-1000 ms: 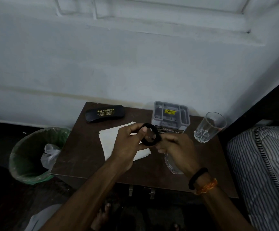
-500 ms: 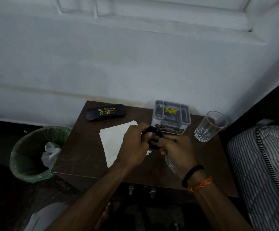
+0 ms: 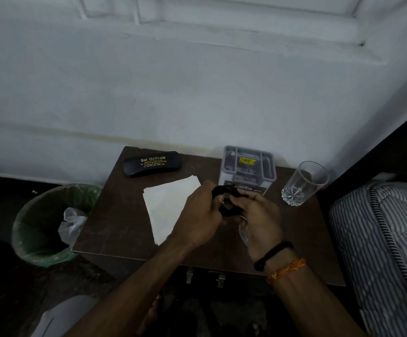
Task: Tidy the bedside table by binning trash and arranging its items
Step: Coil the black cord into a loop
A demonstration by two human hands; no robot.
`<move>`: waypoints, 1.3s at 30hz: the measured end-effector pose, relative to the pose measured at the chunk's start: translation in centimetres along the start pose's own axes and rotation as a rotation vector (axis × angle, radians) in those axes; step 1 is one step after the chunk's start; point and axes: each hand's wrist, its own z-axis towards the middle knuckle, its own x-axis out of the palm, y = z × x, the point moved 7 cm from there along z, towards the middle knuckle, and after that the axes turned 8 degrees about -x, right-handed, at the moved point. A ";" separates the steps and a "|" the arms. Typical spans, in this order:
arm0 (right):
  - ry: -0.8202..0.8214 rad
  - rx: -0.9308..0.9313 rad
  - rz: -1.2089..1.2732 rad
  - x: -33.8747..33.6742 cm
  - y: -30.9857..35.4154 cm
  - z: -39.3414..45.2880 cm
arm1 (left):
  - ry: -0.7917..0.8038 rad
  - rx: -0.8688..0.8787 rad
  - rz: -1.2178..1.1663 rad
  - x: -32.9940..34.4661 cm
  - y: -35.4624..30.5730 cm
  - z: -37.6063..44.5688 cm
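Note:
Over the middle of the dark wooden bedside table [image 3: 124, 229], my left hand [image 3: 197, 220] and my right hand [image 3: 260, 220] meet and both pinch a black looped band [image 3: 226, 199], now twisted and bunched between the fingers. A white folded tissue [image 3: 168, 205] lies flat just left of my left hand. A grey plastic organiser [image 3: 248, 170] stands right behind the hands. A black spectacle case [image 3: 151, 163] lies at the back left. A clear object [image 3: 242, 235] under my right palm is mostly hidden.
An empty drinking glass [image 3: 303, 183] stands at the table's right. A green-lined bin [image 3: 49, 222] holding crumpled white trash sits on the floor to the left. A striped mattress [image 3: 387, 251] borders the right side. The wall is close behind.
The band was a wide open ring held up between both hands; it has since been twisted and squeezed into a smaller bunch, and the hands have drawn closer together.

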 end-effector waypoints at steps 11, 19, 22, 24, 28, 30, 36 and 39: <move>0.311 -0.128 -0.240 1.3 1.4 0.8 | -0.004 -0.034 -0.016 -1.5 0.6 0.9; 0.360 -0.346 -0.444 1.5 2.1 0.0 | -0.045 0.073 0.010 -1.6 -0.3 0.5; 0.295 -0.308 -0.390 0.5 1.8 0.3 | -0.054 0.081 -0.001 -1.6 -0.6 0.6; 0.296 -0.215 -0.355 0.3 1.2 0.4 | -0.077 0.083 0.000 -1.8 -0.5 0.8; 0.464 0.060 -0.155 1.1 0.9 -0.6 | -0.174 0.112 0.005 -2.7 -0.5 0.6; 0.499 0.121 -0.106 1.1 1.2 -0.9 | -0.204 0.111 -0.007 -3.2 -0.5 0.5; 0.487 0.061 -0.206 0.7 1.1 -0.6 | -0.158 0.068 -0.050 -3.8 0.3 1.2; 0.452 -0.022 -0.333 1.2 0.3 0.0 | -0.120 0.011 -0.076 -3.7 1.0 1.4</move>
